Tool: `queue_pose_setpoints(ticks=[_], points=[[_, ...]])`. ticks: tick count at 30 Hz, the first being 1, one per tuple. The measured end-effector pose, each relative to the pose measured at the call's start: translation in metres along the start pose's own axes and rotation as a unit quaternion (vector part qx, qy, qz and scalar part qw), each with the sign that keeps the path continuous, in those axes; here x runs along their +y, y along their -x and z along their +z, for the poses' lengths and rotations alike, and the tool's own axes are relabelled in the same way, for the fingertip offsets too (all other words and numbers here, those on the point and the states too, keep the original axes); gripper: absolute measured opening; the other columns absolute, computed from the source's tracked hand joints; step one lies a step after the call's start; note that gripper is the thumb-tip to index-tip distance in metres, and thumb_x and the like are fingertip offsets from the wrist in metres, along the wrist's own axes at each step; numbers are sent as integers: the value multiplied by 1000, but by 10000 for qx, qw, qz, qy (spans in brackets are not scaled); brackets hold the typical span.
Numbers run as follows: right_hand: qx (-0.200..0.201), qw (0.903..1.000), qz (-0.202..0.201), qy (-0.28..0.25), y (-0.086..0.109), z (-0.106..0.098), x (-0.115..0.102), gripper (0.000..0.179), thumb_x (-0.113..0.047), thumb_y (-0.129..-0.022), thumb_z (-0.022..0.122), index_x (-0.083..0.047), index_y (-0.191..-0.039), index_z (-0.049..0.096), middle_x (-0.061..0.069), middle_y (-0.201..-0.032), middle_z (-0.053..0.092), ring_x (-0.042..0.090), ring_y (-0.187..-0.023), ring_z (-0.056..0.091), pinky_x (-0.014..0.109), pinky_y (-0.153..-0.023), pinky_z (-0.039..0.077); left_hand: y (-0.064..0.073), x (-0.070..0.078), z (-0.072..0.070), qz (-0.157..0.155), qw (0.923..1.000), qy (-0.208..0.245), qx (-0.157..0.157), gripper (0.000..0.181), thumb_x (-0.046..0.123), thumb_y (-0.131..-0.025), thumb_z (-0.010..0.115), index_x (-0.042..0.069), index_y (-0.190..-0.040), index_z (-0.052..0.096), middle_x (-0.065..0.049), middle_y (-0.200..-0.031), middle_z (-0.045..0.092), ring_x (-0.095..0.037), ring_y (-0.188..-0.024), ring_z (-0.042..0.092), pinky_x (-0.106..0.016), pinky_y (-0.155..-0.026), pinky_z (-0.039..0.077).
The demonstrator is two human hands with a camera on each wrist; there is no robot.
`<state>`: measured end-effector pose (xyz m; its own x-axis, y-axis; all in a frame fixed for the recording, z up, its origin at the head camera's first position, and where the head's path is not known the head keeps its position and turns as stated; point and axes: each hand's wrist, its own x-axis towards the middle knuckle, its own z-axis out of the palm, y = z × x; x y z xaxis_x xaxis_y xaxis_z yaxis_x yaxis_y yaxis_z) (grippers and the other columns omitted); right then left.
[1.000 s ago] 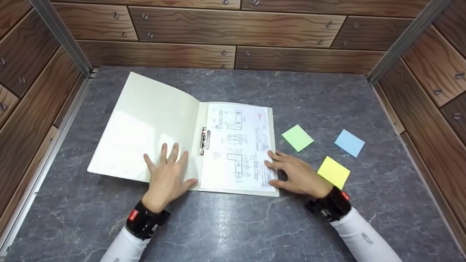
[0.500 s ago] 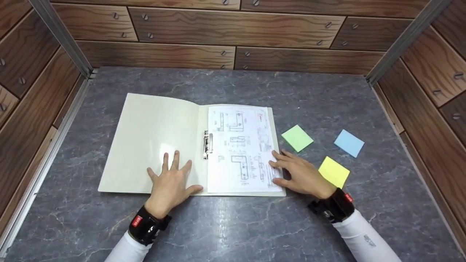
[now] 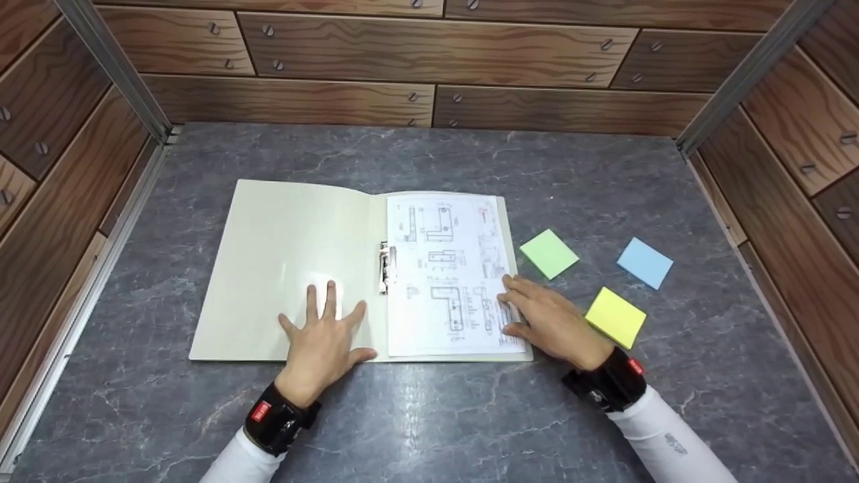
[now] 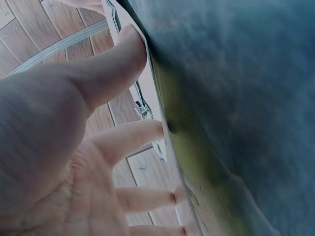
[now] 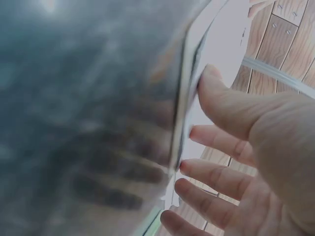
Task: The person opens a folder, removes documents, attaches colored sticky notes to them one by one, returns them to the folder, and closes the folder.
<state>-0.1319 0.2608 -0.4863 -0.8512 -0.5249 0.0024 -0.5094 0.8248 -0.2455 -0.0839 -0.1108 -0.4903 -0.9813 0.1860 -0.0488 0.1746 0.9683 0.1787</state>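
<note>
A cream file folder (image 3: 288, 228) lies spread on the dark marbled table, with a metal clip (image 3: 384, 268) beside its fold. Printed sheets with technical drawings (image 3: 429, 268) lie on its right side. My left hand (image 3: 322, 345) rests on the lower part of the left cover, fingers spread; the left wrist view shows its thumb and fingertips touching the cover's surface (image 4: 160, 105). At the right edge of the sheets, my right hand (image 3: 553, 322) touches the paper with thumb and fingertips. In the right wrist view the fingers (image 5: 216, 179) are extended and meet the folder's edge.
To the right of the folder lie three sticky note pads: green (image 3: 549, 253), blue (image 3: 645, 263) and yellow (image 3: 615, 316). The yellow one is close beside my right wrist. Wood-patterned panels (image 3: 429, 54) and metal posts (image 3: 111, 67) border the table (image 3: 429, 422).
The left cover has come down from a raised position to lie flat. The folder has shifted slightly right and toward me, my left hand moving with it. My right hand stays nearly in place.
</note>
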Motion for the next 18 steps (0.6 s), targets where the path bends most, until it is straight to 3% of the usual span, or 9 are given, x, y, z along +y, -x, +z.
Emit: queue_pose_setpoints(ticks=[9,18], points=[[120,9989,-395,200,-29,1,-16,78,-31,-83,87,-1,-147,56,29,-158,50,44,-143,56,56,-115,52,-3,0,-2,-59,9999,75,-100,83,59,-77,85,24,-149,61,-34,-164,38,-62,-152,32,-96,-97,33],[-389,9982,-365,268,-70,1,-42,84,-33,-86,84,-3,-155,47,27,-160,49,45,-145,53,58,-123,44,-5,1,-2,-167,9991,362,-155,82,55,-76,87,23,-147,63,-35,-164,37,-64,-152,31,-97,-97,32]])
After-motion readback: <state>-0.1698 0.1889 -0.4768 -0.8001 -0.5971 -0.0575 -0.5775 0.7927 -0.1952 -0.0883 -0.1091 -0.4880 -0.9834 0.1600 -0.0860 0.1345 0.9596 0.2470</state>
